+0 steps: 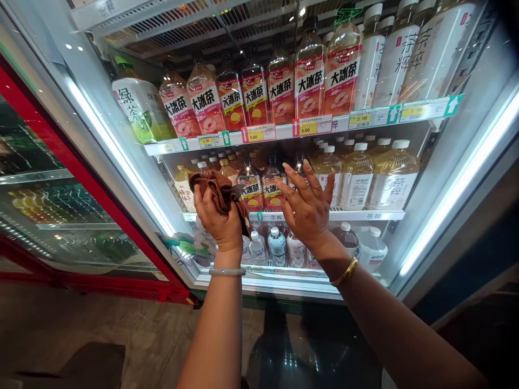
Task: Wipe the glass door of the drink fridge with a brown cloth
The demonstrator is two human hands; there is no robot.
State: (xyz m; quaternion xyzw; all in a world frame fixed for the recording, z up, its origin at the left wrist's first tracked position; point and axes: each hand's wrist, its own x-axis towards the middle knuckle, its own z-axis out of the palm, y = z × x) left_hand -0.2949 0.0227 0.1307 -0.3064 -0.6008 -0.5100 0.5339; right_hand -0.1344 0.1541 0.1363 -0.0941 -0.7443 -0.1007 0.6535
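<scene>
My left hand (219, 221) is closed around a crumpled brown cloth (219, 189), held up before the left part of the middle shelf. A pale bangle circles that wrist. With fingers spread, my right hand (308, 208) is raised in front of the same shelf and holds nothing. Whether its fingertips touch a bottle I cannot tell. Between my hands stand red-labelled iced tea bottles (273, 189). Clear-topped bottles with white labels (357, 178) are to the right of my right hand. A gold bracelet is on my right wrist.
On the upper shelf stand more iced tea bottles (310, 81), a green tea bottle (140, 105) and large white-labelled bottles. Price tags (259, 134) line that shelf's edge. Smaller bottles (278, 246) fill the bottom. A red-framed cooler door (121, 210) is at the left, above the floor (154, 329).
</scene>
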